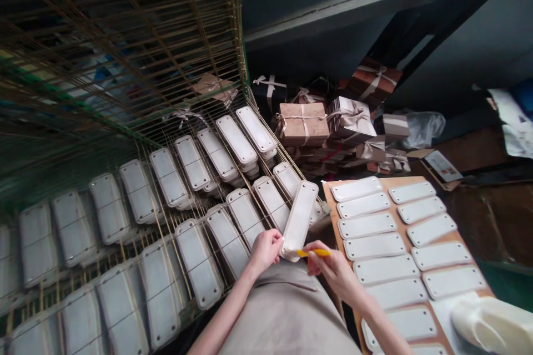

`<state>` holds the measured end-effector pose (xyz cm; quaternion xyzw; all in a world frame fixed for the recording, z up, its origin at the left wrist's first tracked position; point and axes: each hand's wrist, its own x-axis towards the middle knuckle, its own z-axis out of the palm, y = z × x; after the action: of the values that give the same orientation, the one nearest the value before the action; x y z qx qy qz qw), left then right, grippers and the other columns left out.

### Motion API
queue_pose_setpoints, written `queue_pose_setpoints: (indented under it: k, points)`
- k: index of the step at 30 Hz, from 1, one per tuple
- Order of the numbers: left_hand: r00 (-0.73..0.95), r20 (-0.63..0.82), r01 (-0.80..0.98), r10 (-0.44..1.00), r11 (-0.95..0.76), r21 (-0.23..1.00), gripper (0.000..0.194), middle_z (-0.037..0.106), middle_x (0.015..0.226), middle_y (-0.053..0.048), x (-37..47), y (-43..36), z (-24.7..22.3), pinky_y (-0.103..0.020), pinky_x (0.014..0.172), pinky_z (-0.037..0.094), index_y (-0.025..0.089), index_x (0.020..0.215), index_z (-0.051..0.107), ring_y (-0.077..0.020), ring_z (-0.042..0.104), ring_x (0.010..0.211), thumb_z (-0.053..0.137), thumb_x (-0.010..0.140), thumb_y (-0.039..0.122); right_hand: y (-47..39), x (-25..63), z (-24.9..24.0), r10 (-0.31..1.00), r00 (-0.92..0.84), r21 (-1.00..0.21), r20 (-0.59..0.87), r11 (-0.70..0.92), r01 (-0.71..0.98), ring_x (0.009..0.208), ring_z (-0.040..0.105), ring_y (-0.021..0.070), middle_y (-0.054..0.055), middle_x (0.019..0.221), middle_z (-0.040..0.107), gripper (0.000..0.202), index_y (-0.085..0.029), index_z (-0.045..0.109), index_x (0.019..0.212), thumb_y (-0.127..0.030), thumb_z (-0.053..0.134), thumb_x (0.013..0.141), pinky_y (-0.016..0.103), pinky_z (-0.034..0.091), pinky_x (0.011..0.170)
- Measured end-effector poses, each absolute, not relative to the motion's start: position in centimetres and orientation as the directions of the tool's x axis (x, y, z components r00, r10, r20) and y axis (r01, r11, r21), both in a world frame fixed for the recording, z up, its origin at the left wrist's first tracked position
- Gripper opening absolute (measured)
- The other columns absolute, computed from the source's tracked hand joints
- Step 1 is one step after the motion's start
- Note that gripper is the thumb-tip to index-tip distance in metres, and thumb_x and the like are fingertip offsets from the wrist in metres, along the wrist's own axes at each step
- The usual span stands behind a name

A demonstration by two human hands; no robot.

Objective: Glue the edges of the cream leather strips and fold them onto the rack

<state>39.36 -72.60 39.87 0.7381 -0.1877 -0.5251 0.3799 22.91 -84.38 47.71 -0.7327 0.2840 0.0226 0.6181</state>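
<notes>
A long white plate (302, 213) with small holes at its ends lies tilted over the right edge of the wire rack. My left hand (266, 248) pinches the plate's near left corner. My right hand (327, 266) grips a yellow tool (318, 253), whose tip touches the plate's near end. Beneath and beside this plate, more white plates (272, 203) rest on the rack in rows.
A wire rack (164, 236) holding stacked white plates fills the left, with a raised wire grid above. Right stands a brown board (402, 222) with rows of white plates and a whitish container (495, 324). Tied bundles (303, 122) are piled behind.
</notes>
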Motion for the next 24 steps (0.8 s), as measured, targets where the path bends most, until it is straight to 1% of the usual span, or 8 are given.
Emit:
queue_pose_setpoints:
  k: [3, 6, 9, 11, 14, 18, 21, 24]
  points:
    - [0.374, -0.634, 0.126, -0.677, -0.641, 0.757, 0.015, 0.055, 0.05, 0.004, 39.5, -72.6, 39.9, -0.017, 0.033, 0.036, 0.018, 0.072, 0.055, -0.0103, 0.054, 0.038, 0.046, 0.083, 0.023, -87.1, 24.2, 46.8, -0.526, 0.792, -0.915, -0.308, -0.064, -0.398, 0.062, 0.064, 0.017, 0.001, 0.067, 0.064, 0.034, -0.019, 0.058, 0.104, -0.047, 0.041, 0.097, 0.027, 0.052, 0.06]
    - [0.379, -0.638, 0.129, -0.67, -0.644, 0.754, 0.014, 0.055, 0.049, 0.004, 39.5, -72.7, 40.0, -0.018, 0.033, 0.036, 0.018, 0.072, 0.055, -0.0108, 0.054, 0.037, 0.047, 0.082, 0.023, -88.8, 25.1, 46.3, -0.66, 0.739, -0.89, -0.131, -0.25, -0.381, 0.069, 0.066, 0.0183, 0.003, 0.076, 0.066, 0.032, -0.02, 0.059, 0.106, -0.045, 0.041, 0.097, 0.03, 0.054, 0.067]
    - [0.392, -0.632, 0.132, -0.668, -0.639, 0.758, 0.014, 0.055, 0.05, 0.004, 39.3, -72.6, 40.0, -0.018, 0.033, 0.037, 0.018, 0.071, 0.055, -0.0113, 0.055, 0.038, 0.047, 0.082, 0.022, -88.0, 24.9, 46.4, -0.593, 0.805, -0.814, -0.02, -0.458, -0.357, 0.083, 0.067, 0.0199, 0.007, 0.094, 0.068, 0.028, -0.022, 0.06, 0.111, -0.038, 0.041, 0.098, 0.03, 0.052, 0.074]
    - [0.4, -0.626, 0.133, -0.669, -0.634, 0.762, 0.015, 0.055, 0.05, 0.004, 39.2, -72.5, 39.8, -0.018, 0.034, 0.037, 0.018, 0.071, 0.055, -0.0113, 0.055, 0.038, 0.046, 0.083, 0.023, -86.2, 24.2, 46.8, -0.473, 0.879, -0.791, -0.051, -0.519, -0.325, 0.087, 0.066, 0.0199, 0.008, 0.099, 0.068, 0.026, -0.022, 0.06, 0.111, -0.035, 0.041, 0.098, 0.029, 0.05, 0.076]
    - [0.403, -0.621, 0.141, -0.673, -0.625, 0.768, 0.016, 0.055, 0.05, 0.004, 39.0, -72.4, 39.5, -0.017, 0.033, 0.036, 0.019, 0.072, 0.055, -0.0106, 0.054, 0.038, 0.045, 0.083, 0.022, -83.6, 23.0, 47.7, -0.362, 0.911, -0.825, -0.197, -0.441, -0.353, 0.077, 0.066, 0.017, 0.005, 0.088, 0.068, 0.026, -0.022, 0.06, 0.108, -0.035, 0.039, 0.099, 0.026, 0.049, 0.07]
    - [0.393, -0.63, 0.158, -0.67, -0.625, 0.764, 0.015, 0.055, 0.05, 0.004, 39.1, -72.4, 39.2, -0.016, 0.033, 0.036, 0.018, 0.074, 0.056, -0.0095, 0.053, 0.037, 0.045, 0.084, 0.023, -83.1, 22.4, 47.9, -0.33, 0.865, -0.892, -0.378, -0.12, -0.436, 0.063, 0.064, 0.0151, 0.001, 0.069, 0.064, 0.032, -0.02, 0.059, 0.105, -0.043, 0.038, 0.099, 0.024, 0.05, 0.061]
    - [0.382, -0.642, 0.155, -0.665, -0.639, 0.754, 0.015, 0.054, 0.05, 0.004, 39.2, -72.5, 39.2, -0.016, 0.033, 0.035, 0.018, 0.073, 0.055, -0.0092, 0.052, 0.037, 0.047, 0.084, 0.024, -85.3, 23.3, 46.9, -0.446, 0.818, -0.916, -0.363, 0.014, -0.4, 0.061, 0.064, 0.016, 0.001, 0.069, 0.064, 0.034, -0.019, 0.058, 0.104, -0.048, 0.041, 0.097, 0.026, 0.052, 0.058]
    - [0.375, -0.641, 0.151, -0.669, -0.638, 0.755, 0.015, 0.054, 0.049, 0.005, 39.4, -72.6, 39.3, -0.016, 0.033, 0.036, 0.018, 0.073, 0.055, -0.0096, 0.053, 0.037, 0.048, 0.084, 0.025, -87.5, 24.4, 46.1, -0.637, 0.734, -0.931, -0.235, -0.07, -0.358, 0.064, 0.065, 0.017, 0.001, 0.07, 0.064, 0.034, -0.02, 0.058, 0.102, -0.049, 0.044, 0.095, 0.028, 0.055, 0.062]
